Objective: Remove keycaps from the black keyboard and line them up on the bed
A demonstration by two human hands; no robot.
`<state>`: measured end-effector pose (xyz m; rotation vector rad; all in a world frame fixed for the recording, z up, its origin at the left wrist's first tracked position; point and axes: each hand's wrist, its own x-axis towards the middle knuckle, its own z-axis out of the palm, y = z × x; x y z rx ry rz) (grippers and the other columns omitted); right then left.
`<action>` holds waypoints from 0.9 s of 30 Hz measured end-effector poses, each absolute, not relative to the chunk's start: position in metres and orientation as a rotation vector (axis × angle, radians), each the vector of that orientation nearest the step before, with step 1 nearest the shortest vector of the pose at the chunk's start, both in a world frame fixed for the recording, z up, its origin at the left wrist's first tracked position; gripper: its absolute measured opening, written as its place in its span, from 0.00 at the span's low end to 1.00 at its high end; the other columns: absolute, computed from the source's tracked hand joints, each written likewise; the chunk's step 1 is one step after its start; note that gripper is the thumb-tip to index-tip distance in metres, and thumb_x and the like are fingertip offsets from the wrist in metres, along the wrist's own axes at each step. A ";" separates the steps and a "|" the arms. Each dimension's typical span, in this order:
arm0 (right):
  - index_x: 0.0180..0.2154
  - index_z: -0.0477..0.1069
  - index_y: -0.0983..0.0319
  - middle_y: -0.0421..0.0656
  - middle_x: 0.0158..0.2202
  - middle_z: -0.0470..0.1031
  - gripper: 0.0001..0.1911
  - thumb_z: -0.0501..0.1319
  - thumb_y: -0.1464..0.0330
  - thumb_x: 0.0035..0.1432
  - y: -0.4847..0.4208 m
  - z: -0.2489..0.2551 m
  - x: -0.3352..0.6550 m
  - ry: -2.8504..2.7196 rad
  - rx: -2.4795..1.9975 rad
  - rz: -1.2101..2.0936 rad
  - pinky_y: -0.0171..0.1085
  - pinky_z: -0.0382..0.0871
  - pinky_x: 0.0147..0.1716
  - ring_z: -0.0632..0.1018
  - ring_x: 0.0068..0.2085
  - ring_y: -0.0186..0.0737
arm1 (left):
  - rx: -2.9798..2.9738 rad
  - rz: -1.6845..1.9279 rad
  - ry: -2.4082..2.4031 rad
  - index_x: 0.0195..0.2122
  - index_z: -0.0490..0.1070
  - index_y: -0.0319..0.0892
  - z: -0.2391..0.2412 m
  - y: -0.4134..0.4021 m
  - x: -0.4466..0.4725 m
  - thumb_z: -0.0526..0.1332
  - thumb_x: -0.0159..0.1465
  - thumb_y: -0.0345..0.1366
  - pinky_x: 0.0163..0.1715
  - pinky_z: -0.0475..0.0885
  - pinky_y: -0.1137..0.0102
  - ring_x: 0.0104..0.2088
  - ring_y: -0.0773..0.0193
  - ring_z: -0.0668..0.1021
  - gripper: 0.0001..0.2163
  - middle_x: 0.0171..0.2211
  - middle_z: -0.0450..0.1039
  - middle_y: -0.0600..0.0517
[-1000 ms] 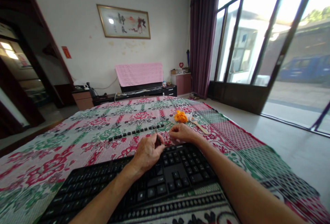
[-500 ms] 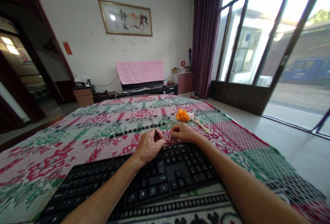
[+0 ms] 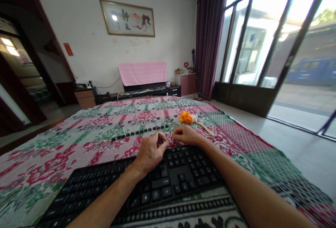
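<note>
A black keyboard (image 3: 183, 176) lies along the near edge of the flowered cloth (image 3: 65, 151). Beyond it, toward the middle, a row of loose black keycaps (image 3: 139, 132) sits in a line. The left hand (image 3: 149, 152) rests on the keyboard's far edge, thumb and fingers pinching a small dark tool (image 3: 159, 137). Just to its right, the right hand (image 3: 186, 135) lies curled at the same edge; I cannot tell whether it grips anything. Farther back on the right, an orange clump (image 3: 186, 117) lies beside a wooden stick (image 3: 206, 127).
</note>
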<state>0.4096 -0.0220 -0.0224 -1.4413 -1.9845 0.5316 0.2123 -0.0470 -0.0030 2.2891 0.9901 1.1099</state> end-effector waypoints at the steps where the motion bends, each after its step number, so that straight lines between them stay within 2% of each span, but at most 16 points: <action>1: 0.27 0.74 0.65 0.39 0.24 0.74 0.10 0.56 0.67 0.48 -0.022 -0.022 0.410 -1.988 -1.404 0.578 0.29 0.62 0.27 0.72 0.28 0.32 | 2.249 1.121 1.012 0.28 0.65 0.42 -0.003 -0.045 0.212 0.57 0.53 0.32 0.22 0.61 0.76 0.20 0.70 0.68 0.02 0.19 0.65 0.57; 8: 0.35 0.75 0.61 0.38 0.30 0.75 0.13 0.59 0.64 0.48 -0.027 -0.012 0.404 -2.062 -1.194 0.924 0.29 0.64 0.31 0.72 0.31 0.33 | 2.143 1.139 1.071 0.28 0.65 0.41 -0.007 -0.035 0.209 0.57 0.52 0.33 0.22 0.63 0.76 0.21 0.70 0.70 0.03 0.20 0.67 0.57; 12: 0.38 0.75 0.58 0.37 0.31 0.74 0.15 0.60 0.63 0.47 -0.035 0.001 0.397 -2.185 -1.208 0.875 0.30 0.63 0.31 0.72 0.32 0.33 | 2.137 1.142 1.064 0.29 0.65 0.41 -0.007 -0.034 0.208 0.57 0.53 0.33 0.22 0.63 0.75 0.21 0.69 0.70 0.03 0.20 0.67 0.56; 17: 0.37 0.76 0.59 0.37 0.29 0.73 0.14 0.60 0.65 0.47 -0.039 0.007 0.390 -2.291 -1.191 0.742 0.30 0.62 0.33 0.71 0.33 0.34 | 2.131 1.147 1.052 0.28 0.65 0.41 -0.006 -0.036 0.208 0.57 0.52 0.33 0.22 0.64 0.75 0.22 0.69 0.71 0.03 0.21 0.67 0.56; 27: 0.35 0.75 0.62 0.37 0.27 0.72 0.12 0.57 0.67 0.49 -0.034 0.000 0.397 -2.315 -1.215 0.784 0.28 0.59 0.26 0.69 0.28 0.31 | 2.039 1.160 1.092 0.29 0.65 0.41 -0.010 -0.031 0.211 0.57 0.52 0.34 0.23 0.64 0.75 0.22 0.70 0.70 0.05 0.21 0.67 0.56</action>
